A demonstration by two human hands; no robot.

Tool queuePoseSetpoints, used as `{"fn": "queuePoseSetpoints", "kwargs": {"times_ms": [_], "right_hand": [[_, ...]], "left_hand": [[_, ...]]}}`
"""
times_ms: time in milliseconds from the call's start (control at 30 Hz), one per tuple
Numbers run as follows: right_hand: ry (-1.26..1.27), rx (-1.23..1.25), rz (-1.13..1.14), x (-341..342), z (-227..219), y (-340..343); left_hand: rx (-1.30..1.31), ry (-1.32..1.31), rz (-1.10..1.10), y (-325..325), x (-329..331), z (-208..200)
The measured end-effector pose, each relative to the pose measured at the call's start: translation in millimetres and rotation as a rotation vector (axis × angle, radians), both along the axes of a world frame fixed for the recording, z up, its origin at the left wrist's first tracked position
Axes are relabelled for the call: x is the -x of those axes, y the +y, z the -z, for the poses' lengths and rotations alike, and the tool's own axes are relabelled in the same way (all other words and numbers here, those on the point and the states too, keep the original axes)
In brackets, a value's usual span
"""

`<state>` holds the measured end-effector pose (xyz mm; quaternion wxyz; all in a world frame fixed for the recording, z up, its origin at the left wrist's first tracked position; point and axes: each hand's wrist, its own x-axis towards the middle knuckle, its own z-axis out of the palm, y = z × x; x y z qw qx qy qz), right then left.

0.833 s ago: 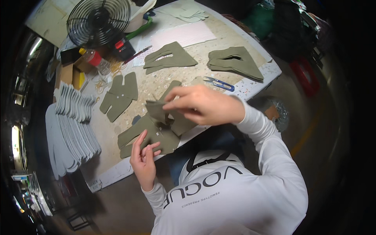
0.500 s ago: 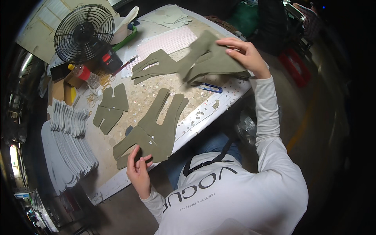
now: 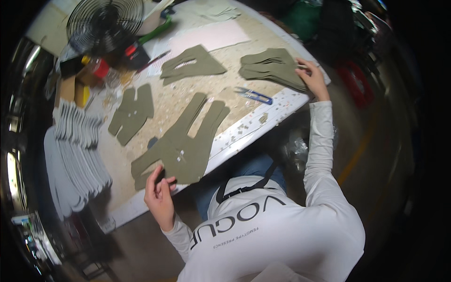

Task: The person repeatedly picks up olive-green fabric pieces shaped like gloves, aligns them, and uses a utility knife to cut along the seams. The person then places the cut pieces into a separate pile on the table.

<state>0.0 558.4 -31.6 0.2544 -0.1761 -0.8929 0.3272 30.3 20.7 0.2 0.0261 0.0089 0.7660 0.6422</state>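
Observation:
A stack of olive-green cut fabric pieces (image 3: 270, 66) lies flat at the table's right end. My right hand (image 3: 312, 79) is at the stack's right edge, fingers bent but apart, the fingertips touching or just over the cloth. Nearer to me is a larger pile of olive fabric pieces (image 3: 181, 148) with long strips and small white tags. At its lower left corner rests my left hand (image 3: 159, 195), open, with the index finger extended and nothing held. Blue-handled thread snips (image 3: 254, 95) lie between the two piles.
Further olive pieces (image 3: 192, 65) (image 3: 133, 113) lie at the back and left. Grey-white stacked pieces (image 3: 77, 164) line the left edge. A black fan (image 3: 104, 23), a red-capped bottle (image 3: 100, 70) and a pen (image 3: 154, 60) stand or lie behind. Fabric scraps (image 3: 244, 126) litter the front edge.
My right hand has moved right, and the olive piece it carried now lies on the right-hand stack. The snips show fully. My left hand stays by the near pile.

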Motion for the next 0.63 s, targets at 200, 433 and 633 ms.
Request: {"fn": "queuePoseSetpoints", "kwargs": {"times_ms": [200, 433, 633], "right_hand": [[0.130, -0.237, -0.093, -16, -53, -108], [-0.018, -0.058, -0.936, -14, -42, -253], [-0.089, -0.008, -1.102, -12, -21, -287]], "left_hand": [[0.044, 0.023, -0.101, -15, -9, 1], [0.141, 0.082, -0.081, -9, -13, -2], [0.452, 0.299, 0.241, 3, -16, 1]]}}
